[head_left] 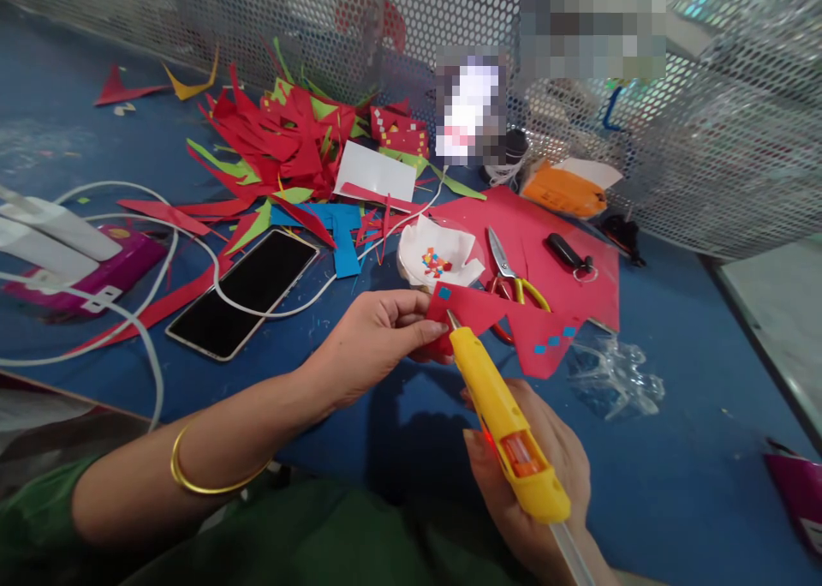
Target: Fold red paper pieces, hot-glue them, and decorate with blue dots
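My left hand (385, 339) pinches the left end of a red cut piece (539, 333), which bears small blue squares, one near my fingers and several at its right part. My right hand (536, 475) is wrapped round a yellow glue gun (504, 423) with a clear stick at its rear. The gun's tip points at the red piece, close to my left thumb; whether they touch I cannot tell. Just behind the piece sits a white paper-lined bowl (462, 256) holding small coloured bits. Scissors (501, 256) with red and yellow handles lie partly behind the piece.
A black-screened phone (244, 295) and a white cable (288, 312) lie at left. Red and green scraps (288, 140) are heaped behind. A red sheet (565, 235) carries a black tool (565, 252). Crumpled clear plastic (616, 380) lies at right. A perforated metal screen (411, 29) stands behind.
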Demonstrator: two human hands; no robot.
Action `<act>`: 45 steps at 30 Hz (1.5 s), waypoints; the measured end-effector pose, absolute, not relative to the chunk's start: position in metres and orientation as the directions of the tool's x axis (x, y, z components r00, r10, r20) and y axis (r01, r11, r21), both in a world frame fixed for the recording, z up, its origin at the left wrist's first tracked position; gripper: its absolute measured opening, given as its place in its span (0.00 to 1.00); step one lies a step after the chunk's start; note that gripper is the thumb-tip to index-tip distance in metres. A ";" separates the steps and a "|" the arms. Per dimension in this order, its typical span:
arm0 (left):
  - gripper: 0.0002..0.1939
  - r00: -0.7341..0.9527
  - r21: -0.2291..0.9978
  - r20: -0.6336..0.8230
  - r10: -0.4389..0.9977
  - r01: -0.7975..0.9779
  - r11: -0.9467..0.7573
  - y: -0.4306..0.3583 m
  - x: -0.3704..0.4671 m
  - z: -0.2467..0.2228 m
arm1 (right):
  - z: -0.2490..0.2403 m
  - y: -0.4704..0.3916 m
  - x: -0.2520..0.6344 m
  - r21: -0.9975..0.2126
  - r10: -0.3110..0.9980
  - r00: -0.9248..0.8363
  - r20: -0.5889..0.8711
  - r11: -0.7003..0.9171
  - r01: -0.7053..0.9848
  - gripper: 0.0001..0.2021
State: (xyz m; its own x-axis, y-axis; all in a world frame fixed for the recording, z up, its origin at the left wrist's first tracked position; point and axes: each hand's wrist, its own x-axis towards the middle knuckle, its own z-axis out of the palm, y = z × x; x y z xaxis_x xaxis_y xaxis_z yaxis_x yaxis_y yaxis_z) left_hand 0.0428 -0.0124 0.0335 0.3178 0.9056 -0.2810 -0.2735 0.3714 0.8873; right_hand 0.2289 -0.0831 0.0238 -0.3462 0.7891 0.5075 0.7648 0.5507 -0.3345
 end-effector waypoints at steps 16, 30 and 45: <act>0.03 0.318 0.884 -0.271 0.909 -0.291 0.366 -0.013 0.043 0.035 | 0.019 -0.087 0.232 -0.349 0.828 -0.339 0.447 0.510 0.786 0.11; 0.06 0.304 0.905 -0.277 0.912 -0.235 0.354 -0.014 0.042 0.035 | 0.024 -0.084 0.229 -0.312 0.806 -0.339 0.485 0.522 0.794 0.13; 0.06 0.295 0.899 -0.292 0.910 -0.240 0.367 -0.013 0.042 0.036 | 0.019 -0.085 0.231 -0.328 0.818 -0.317 0.480 0.502 0.800 0.13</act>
